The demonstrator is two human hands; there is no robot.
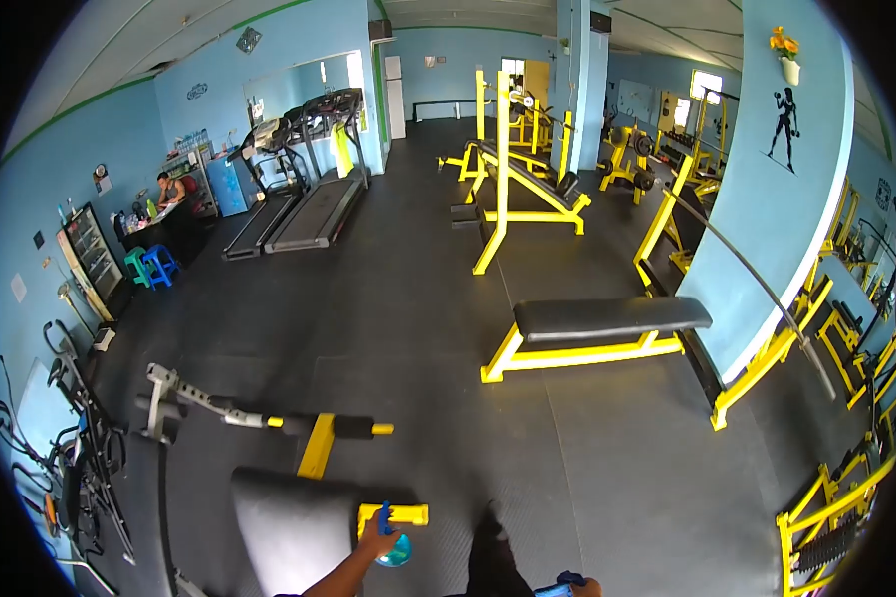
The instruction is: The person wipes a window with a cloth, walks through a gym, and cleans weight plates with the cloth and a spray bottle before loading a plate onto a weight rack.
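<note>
Head camera view: the left hand (376,542) holds a spray bottle (395,551) with blue liquid in its reservoir. The fingers are closed around the neck, below the blue trigger head (384,516). This neck grip probably keeps the reservoir hanging below the palm and puts the trigger within finger reach; whether the trigger is pressed cannot be told.

The right hand (589,588) is at the lower edge of the view, next to a blue cloth-like item (556,590). It appears to hold this item, but the frame edge cuts off the fingers, so whether they are apart or together cannot be told. Separate hands presumably leave each item usable independently.

Directly beside the left fingers is a yellow frame end (410,514). To their left is a black padded bench (284,527); its pad reflects light. Beyond the fingers, foam rollers (353,427) sit across a yellow post (317,447), likely as leg supports. Farther off, to the right of the left fingers, a flat bench (607,316) stands on splayed yellow legs, an arrangement that likely resists tipping.
</note>
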